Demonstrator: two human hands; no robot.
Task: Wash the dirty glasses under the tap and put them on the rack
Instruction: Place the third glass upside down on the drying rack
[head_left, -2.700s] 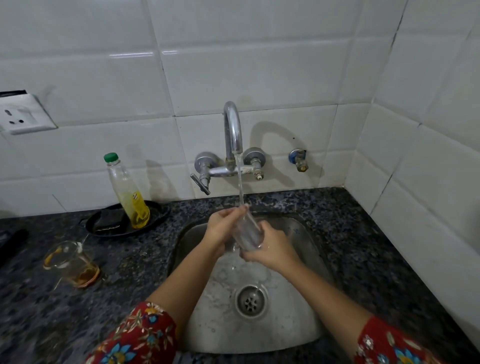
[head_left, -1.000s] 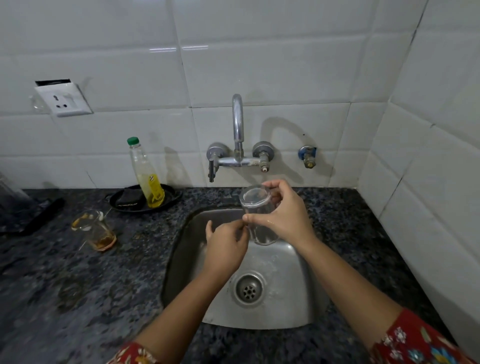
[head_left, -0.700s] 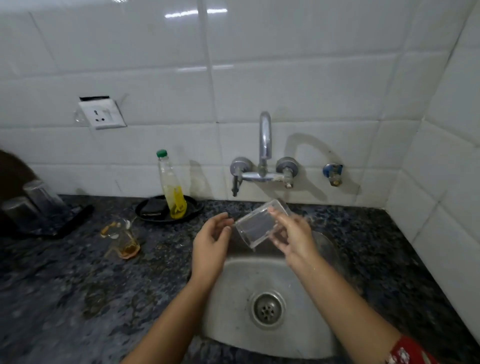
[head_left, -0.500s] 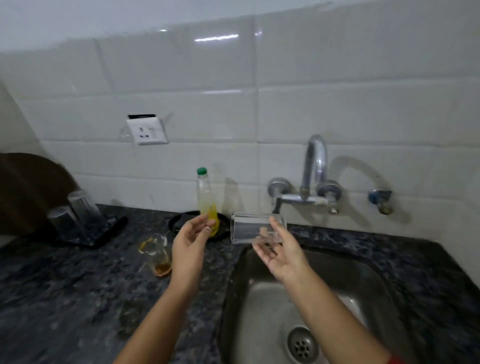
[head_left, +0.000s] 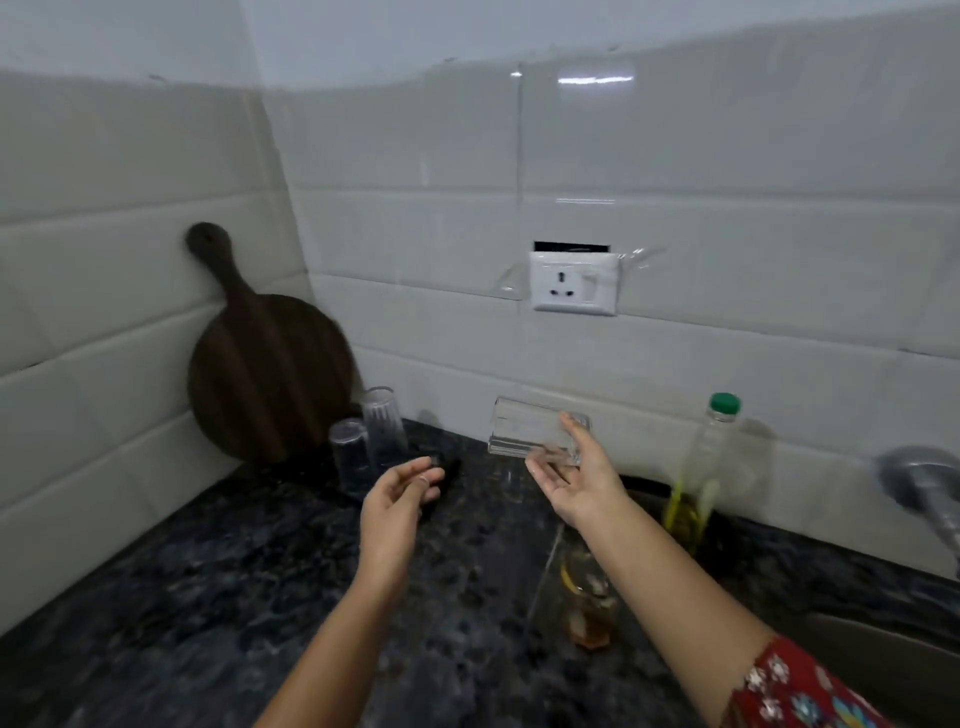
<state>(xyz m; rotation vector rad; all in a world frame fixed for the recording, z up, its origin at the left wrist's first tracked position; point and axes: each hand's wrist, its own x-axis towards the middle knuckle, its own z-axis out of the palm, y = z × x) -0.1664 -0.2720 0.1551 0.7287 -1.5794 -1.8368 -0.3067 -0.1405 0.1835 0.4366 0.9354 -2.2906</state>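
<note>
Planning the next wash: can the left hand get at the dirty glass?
Probably yes: the left hand is empty, bare countertop lies between it and the dirty glass; the right forearm only overhangs its right side.

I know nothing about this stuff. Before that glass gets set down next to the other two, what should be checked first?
1. Grip: the right hand holds the clear glass in the air. Ok.
2. Glass upright for setting down: it lies sideways. Not ok.
3. Free spot on the rack beside the two glasses: dark, blurred and partly behind the left hand. Cannot tell.
4. Left hand free to help: it holds nothing. Ok.
5. Forearm clear of the dirty glass: that glass stands close under the right forearm. Cannot tell.
6. Glass rinsed clean: too blurred. Cannot tell.
</note>
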